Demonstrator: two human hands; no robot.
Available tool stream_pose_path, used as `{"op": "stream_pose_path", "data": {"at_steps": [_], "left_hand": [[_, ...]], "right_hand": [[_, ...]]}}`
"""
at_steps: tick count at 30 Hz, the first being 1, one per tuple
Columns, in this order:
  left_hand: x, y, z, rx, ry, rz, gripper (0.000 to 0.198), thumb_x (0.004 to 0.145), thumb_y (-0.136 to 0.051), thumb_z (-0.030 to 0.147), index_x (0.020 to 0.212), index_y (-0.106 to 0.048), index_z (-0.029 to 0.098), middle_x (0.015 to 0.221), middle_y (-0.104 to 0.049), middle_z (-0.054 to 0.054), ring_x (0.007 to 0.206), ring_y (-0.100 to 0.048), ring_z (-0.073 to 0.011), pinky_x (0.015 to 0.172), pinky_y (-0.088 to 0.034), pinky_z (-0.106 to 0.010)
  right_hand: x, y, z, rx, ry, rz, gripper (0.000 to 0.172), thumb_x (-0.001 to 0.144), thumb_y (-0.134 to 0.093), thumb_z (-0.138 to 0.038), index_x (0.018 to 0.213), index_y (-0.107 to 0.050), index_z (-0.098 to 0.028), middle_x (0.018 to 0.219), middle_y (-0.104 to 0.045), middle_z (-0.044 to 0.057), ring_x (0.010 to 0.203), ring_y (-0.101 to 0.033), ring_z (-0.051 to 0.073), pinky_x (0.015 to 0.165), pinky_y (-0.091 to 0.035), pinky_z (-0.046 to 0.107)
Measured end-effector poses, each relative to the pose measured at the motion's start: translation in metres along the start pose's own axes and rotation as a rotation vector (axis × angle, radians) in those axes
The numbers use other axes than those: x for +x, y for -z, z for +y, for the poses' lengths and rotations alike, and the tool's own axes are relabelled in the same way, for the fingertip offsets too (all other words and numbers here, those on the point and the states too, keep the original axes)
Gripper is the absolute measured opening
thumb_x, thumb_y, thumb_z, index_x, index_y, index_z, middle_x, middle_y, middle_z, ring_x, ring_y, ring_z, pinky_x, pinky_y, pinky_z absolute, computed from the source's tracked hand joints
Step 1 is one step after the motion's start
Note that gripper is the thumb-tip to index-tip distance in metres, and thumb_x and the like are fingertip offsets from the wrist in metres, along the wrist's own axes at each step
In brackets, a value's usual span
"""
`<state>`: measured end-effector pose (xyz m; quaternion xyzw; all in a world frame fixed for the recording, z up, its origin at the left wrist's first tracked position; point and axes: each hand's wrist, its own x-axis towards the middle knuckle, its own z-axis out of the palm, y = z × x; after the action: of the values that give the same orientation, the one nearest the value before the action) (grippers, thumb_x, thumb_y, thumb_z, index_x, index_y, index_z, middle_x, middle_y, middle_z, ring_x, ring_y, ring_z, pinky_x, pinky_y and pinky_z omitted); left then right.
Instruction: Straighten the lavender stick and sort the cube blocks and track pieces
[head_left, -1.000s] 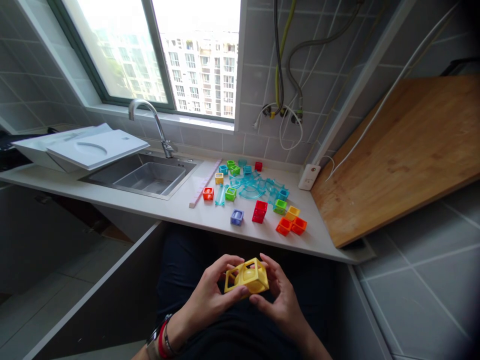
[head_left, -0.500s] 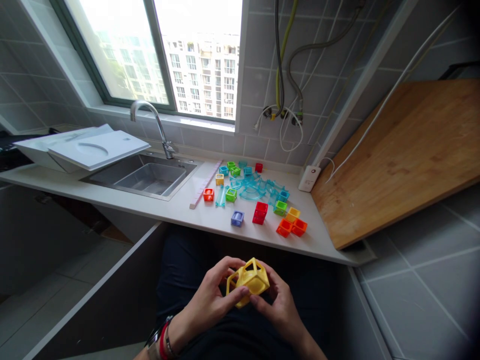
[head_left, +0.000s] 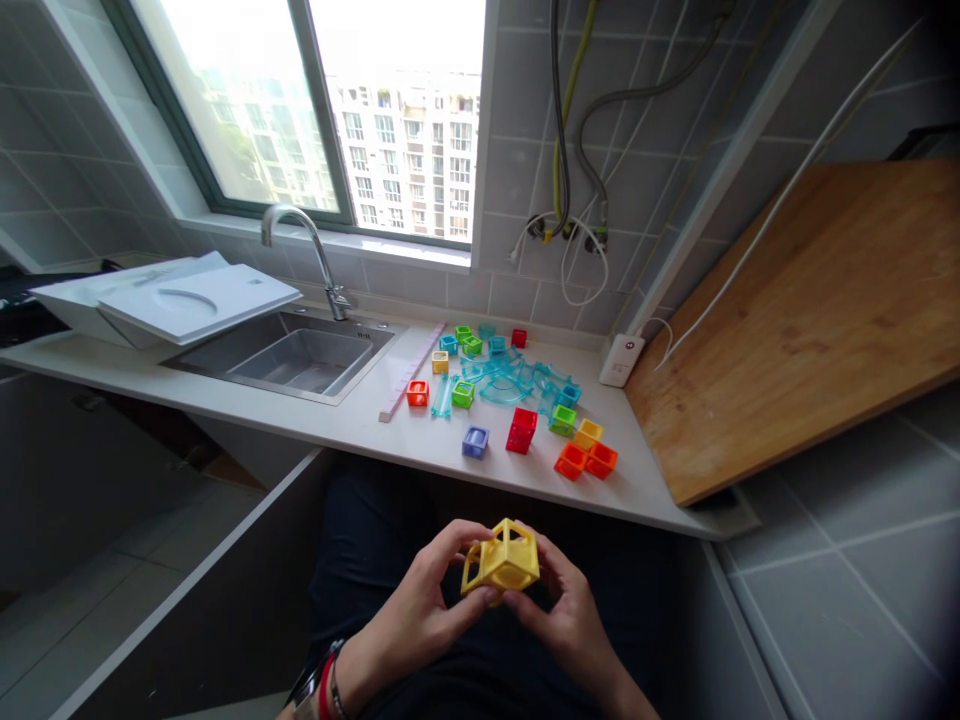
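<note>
A yellow open-frame plastic cube [head_left: 502, 560] is held low in front of my body, below the counter edge. My left hand [head_left: 420, 605] grips its left and underside with thumb and fingers. My right hand [head_left: 566, 610] grips its right side, fingers curled round the frame. A watch and a red band are on my left wrist. On the white counter [head_left: 360, 420] lie several small coloured frame cubes: a blue one [head_left: 475, 441], a red stack [head_left: 520, 430], two orange ones [head_left: 586, 460], plus clear turquoise track pieces [head_left: 504, 375].
A steel sink [head_left: 289, 355] with a curved tap [head_left: 315, 250] is set in the counter at left, white trays [head_left: 169, 295] beside it. A wooden board [head_left: 795, 320] leans at the right. A white power strip [head_left: 619, 358] and cables hang by the tiled wall.
The yellow cube has been turned in my fingers, showing a different face. Both hands stay in the same place; the view shifted slightly downward.
</note>
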<state>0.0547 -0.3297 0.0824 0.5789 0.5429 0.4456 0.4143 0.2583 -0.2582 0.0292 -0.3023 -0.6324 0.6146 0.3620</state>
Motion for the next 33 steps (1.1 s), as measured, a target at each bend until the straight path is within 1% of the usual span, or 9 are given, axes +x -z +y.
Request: {"op": "stream_pose_path", "data": {"at_steps": [7,12,15,18,21,23,25,30,33], "left_hand": [[0.008,-0.003,-0.014,-0.017,0.014,0.03,0.04,0.09,-0.073,0.033,0.127,-0.06,0.024,0.124,-0.067,-0.009,0.109,-0.065,-0.0252,0.095,-0.051,-0.037],[0.021,0.001,-0.016,-0.023,0.04,0.003,0.039,0.092,-0.07,0.029,0.128,-0.058,0.024,0.124,-0.066,-0.01,0.107,-0.066,-0.0243,0.095,-0.053,-0.038],[0.034,0.005,-0.016,-0.047,0.045,0.043,0.047,0.091,-0.07,0.025,0.134,-0.051,0.026,0.126,-0.064,-0.01,0.108,-0.067,-0.0242,0.097,-0.054,-0.039],[0.05,0.009,-0.016,-0.084,0.048,0.059,0.057,0.09,-0.07,0.023,0.141,-0.044,0.028,0.129,-0.061,-0.01,0.108,-0.068,-0.0239,0.097,-0.055,-0.04],[0.065,0.008,-0.015,-0.152,0.054,0.01,0.055,0.092,-0.069,0.025,0.141,-0.045,0.03,0.13,-0.059,-0.01,0.108,-0.068,-0.0246,0.094,-0.058,-0.039],[0.072,0.005,-0.016,-0.202,0.062,-0.026,0.052,0.094,-0.068,0.028,0.14,-0.045,0.03,0.131,-0.058,-0.01,0.105,-0.069,-0.0246,0.089,-0.06,-0.037],[0.078,0.001,-0.017,-0.238,0.071,-0.05,0.049,0.095,-0.066,0.032,0.14,-0.045,0.03,0.132,-0.057,-0.011,0.103,-0.069,-0.0245,0.084,-0.061,-0.036],[0.103,-0.004,-0.015,-0.24,0.038,-0.083,0.048,0.097,-0.065,0.034,0.14,-0.046,0.029,0.133,-0.058,-0.012,0.102,-0.068,-0.0233,0.085,-0.059,-0.035],[0.128,-0.002,-0.01,-0.267,-0.008,-0.11,0.044,0.099,-0.062,0.034,0.14,-0.045,0.029,0.133,-0.057,-0.011,0.101,-0.068,-0.0219,0.088,-0.058,-0.034]], "right_hand": [[0.007,0.004,0.006,0.004,-0.025,0.016,0.056,0.085,-0.078,-0.038,0.137,-0.062,-0.026,0.135,-0.066,0.012,0.119,-0.066,0.033,0.099,-0.057,0.045],[0.01,0.008,0.027,0.08,-0.046,0.067,0.067,0.082,-0.08,-0.043,0.143,-0.055,-0.028,0.137,-0.063,0.012,0.115,-0.066,0.031,0.094,-0.058,0.043],[0.015,0.011,0.037,0.094,-0.044,0.082,0.072,0.082,-0.08,-0.046,0.146,-0.052,-0.028,0.127,-0.066,0.012,0.104,-0.067,0.028,0.088,-0.059,0.042],[0.021,0.015,0.043,0.082,-0.05,0.098,0.065,0.084,-0.077,-0.045,0.144,-0.054,-0.029,0.118,-0.067,0.01,0.096,-0.067,0.025,0.085,-0.059,0.04],[0.026,0.021,0.045,0.051,-0.055,0.111,0.055,0.086,-0.076,-0.041,0.138,-0.059,-0.031,0.114,-0.069,0.009,0.095,-0.068,0.025,0.086,-0.058,0.04],[0.029,0.026,0.041,0.024,-0.052,0.12,0.049,0.088,-0.075,-0.039,0.134,-0.062,-0.031,0.109,-0.07,0.008,0.093,-0.069,0.024,0.086,-0.058,0.039],[0.032,0.032,0.035,-0.002,-0.032,0.142,0.051,0.09,-0.073,-0.037,0.138,-0.058,-0.031,0.111,-0.07,0.008,0.093,-0.069,0.024,0.086,-0.058,0.039],[0.046,0.054,0.005,-0.148,0.069,0.204,0.091,0.084,-0.079,-0.031,0.158,-0.026,-0.04,0.14,-0.057,0.01,0.106,-0.066,0.027,0.092,-0.057,0.043],[0.065,0.069,-0.016,-0.289,0.085,0.182,0.094,0.08,-0.083,-0.03,0.158,-0.031,-0.039,0.148,-0.052,0.01,0.117,-0.061,0.03,0.098,-0.055,0.046]]}}
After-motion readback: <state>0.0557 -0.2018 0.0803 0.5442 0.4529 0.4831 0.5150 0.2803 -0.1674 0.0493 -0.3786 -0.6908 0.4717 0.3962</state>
